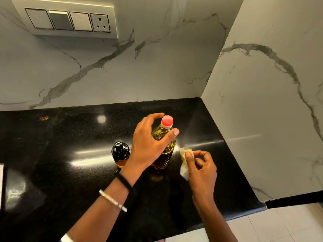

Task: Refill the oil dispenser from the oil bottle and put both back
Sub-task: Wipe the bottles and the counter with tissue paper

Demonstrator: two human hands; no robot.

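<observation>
Oil bottle (163, 151) upright on counter (70, 137), red cap (167, 120) on. L hand (148, 145) curved wide round its shoulder, thumb across the front; can't tell if it's actually clamped. Dispenser (120, 153) stands just left of that hand, lid on. R hand (201, 168), just right of bottle, pinches a crumpled tissue (185, 165). Prob. wipe-down/put-back step. Next needs a firm hold on bottle, then lift w/o slipping.

On the counter (70, 137) in front of you the dispenser (120, 153) stands just left of the bottle (168, 151), both upright and well out from the back wall (104, 67). Your left hand (146, 145) is before the bottle's upper part, and your right hand (201, 168) pinches a tissue (185, 169) just right of the bottle. The switch panel (68, 20) sits on the back wall, up and to the left.
</observation>
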